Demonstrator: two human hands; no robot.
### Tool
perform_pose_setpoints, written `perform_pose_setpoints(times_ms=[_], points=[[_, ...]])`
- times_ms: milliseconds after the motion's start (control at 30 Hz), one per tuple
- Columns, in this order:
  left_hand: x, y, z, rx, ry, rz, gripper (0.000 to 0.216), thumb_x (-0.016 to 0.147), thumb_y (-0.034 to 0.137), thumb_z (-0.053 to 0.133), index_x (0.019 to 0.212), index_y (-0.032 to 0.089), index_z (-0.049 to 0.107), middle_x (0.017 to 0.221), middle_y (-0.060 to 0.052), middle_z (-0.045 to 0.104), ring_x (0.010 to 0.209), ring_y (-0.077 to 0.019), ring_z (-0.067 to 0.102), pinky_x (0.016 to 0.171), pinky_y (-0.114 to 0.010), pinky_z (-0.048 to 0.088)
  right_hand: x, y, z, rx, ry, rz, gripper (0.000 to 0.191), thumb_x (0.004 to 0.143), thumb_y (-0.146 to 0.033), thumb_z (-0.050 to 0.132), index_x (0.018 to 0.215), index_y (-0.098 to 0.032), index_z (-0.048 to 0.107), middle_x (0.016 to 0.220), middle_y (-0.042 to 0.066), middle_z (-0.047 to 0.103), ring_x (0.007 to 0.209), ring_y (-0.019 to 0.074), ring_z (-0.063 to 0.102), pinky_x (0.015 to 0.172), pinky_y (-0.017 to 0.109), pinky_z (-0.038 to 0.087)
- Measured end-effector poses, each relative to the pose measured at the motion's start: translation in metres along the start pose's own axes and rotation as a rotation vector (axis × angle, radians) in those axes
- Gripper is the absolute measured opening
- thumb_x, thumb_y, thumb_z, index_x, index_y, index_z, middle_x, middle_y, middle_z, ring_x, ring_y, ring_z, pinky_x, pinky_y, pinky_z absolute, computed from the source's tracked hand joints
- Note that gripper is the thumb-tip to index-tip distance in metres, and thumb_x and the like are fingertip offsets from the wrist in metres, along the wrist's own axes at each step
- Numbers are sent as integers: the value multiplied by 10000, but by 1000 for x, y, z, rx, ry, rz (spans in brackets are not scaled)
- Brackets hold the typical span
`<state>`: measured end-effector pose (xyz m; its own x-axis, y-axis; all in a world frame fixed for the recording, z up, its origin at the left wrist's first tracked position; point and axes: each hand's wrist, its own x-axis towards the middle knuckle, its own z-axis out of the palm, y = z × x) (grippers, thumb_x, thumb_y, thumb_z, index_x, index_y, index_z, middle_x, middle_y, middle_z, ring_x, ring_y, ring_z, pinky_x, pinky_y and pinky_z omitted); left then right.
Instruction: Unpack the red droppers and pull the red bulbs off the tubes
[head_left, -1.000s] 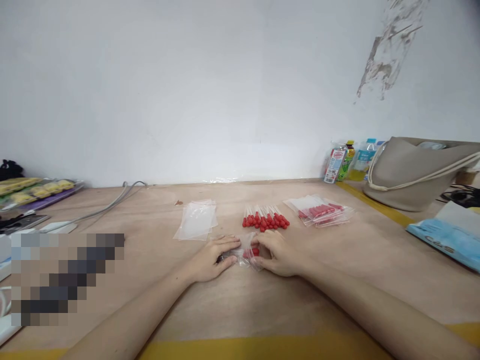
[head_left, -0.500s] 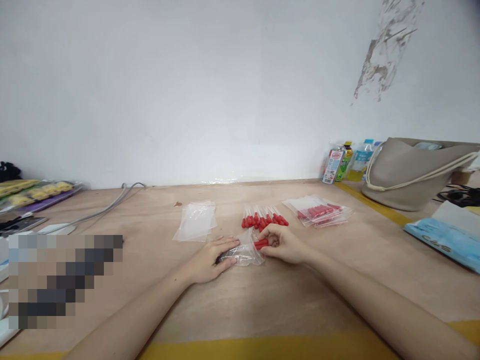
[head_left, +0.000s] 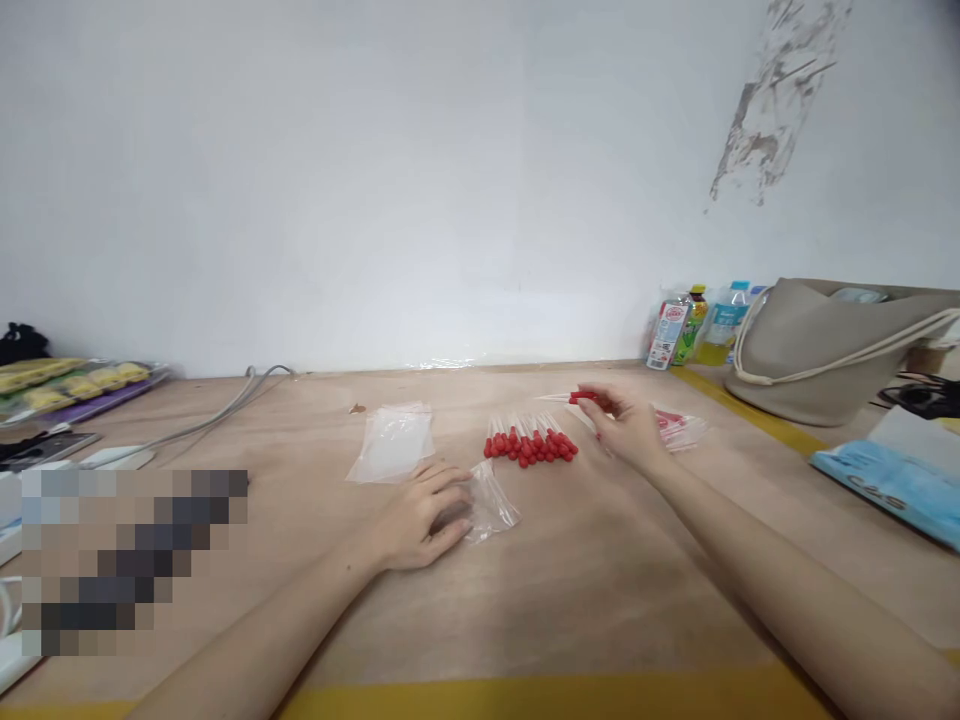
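My left hand [head_left: 420, 520] rests loosely curved on the table, thumb and fingers apart. Its fingertips touch the edge of a clear plastic bag [head_left: 493, 505]. To the right and farther back, my right hand [head_left: 624, 422] is closed on a red-handled stick [head_left: 583, 397]; its pale pointed end sticks out to the left. Whether there is more than one stick in the fingers I cannot tell. A row of similar red-ended sticks [head_left: 529, 447] lies between my hands, pale ends toward the wall. Behind my right hand, filled clear bags [head_left: 681, 428] with red sticks are partly hidden.
Flat clear bags [head_left: 394, 440] are stacked left of the sticks. Along the right stand a drink carton [head_left: 667, 332], bottles [head_left: 724, 325], a grey bag [head_left: 817, 350] and a blue tissue pack [head_left: 889, 490]. A cable [head_left: 217, 410] and yellow packs [head_left: 90, 385] lie at left.
My right hand has moved away from the clear bag's mouth, back and to the right, with the red-handled stick. The bag now lies flatter, and my left hand stays nearly in place.
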<state>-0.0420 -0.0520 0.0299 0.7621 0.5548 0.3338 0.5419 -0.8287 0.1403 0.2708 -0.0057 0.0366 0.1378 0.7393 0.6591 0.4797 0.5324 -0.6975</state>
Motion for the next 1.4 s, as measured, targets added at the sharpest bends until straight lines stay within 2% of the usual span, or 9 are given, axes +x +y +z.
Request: perform_pose_setpoints(times_ms=[133,267,533,667,767,1000,1200,1267,1400], points=[[3,0,10,-124,-35,15,380,835,358,456,1189,221,472,1287,-66,455,1198,-212,394,1005,-393,331,2,7,22,-360,-157,-476,249,812,-144,436,981,-181,615,999,92,629,896,191,553,817,366,448],[2,-2,15,-171,-125,-8,466,851,401,429,1287,246,374,1359,-53,373,1255,-205,327,1037,-396,292,1,16,36,-541,-344,-635,379,790,-40,369,1081,-170,574,1046,92,606,876,195,511,805,357,442],[2,-2,12,-158,-192,-54,488,858,442,395,1312,272,343,1381,-36,340,1275,-207,294,1055,-402,250,-8,13,31,-636,-489,-438,503,831,-123,358,1329,-94,298,943,122,598,900,220,477,791,351,410],[2,0,11,-147,-201,-67,488,860,442,392,1318,289,327,1386,-27,331,1277,-213,289,1055,-414,245,-16,-4,25,-655,-403,-380,404,854,-206,371,1251,-141,415,1092,123,561,1000,248,459,849,403,361],[2,2,12,-127,-194,-108,482,866,451,371,1318,289,330,1391,-31,321,1276,-217,289,1056,-421,238,-33,-23,28,-513,-376,-397,292,859,-264,396,1096,-174,543,1018,99,592,951,217,493,849,372,363],[1,12,15,-119,-156,-212,463,895,442,289,1318,260,338,1387,-34,329,1279,-203,279,1056,-408,236,-72,-51,51,-374,-734,-503,371,850,-407,417,1147,-213,528,1146,76,567,1038,210,485,892,387,318],[3,6,16,-169,-1,-319,377,893,406,321,1139,233,548,1211,-45,531,1124,-190,470,974,-365,355,-73,-50,53,-369,-818,-443,380,867,-430,370,1119,-195,531,1206,96,533,1124,199,453,950,419,263],[5,0,16,-159,16,-285,371,887,402,341,1171,242,518,1245,-43,503,1148,-190,447,991,-371,331,-72,-49,53,-355,-853,-429,389,852,-448,392,1113,-191,522,1236,100,509,1143,207,442,961,439,254],[6,-9,18,-106,-143,-206,458,879,447,336,1301,271,359,1398,-40,305,1296,-230,229,1062,-463,152,-73,-48,53,-345,-874,-437,404,849,-456,386,1131,-189,496,1290,98,457,1182,215,407,977,456,234]])
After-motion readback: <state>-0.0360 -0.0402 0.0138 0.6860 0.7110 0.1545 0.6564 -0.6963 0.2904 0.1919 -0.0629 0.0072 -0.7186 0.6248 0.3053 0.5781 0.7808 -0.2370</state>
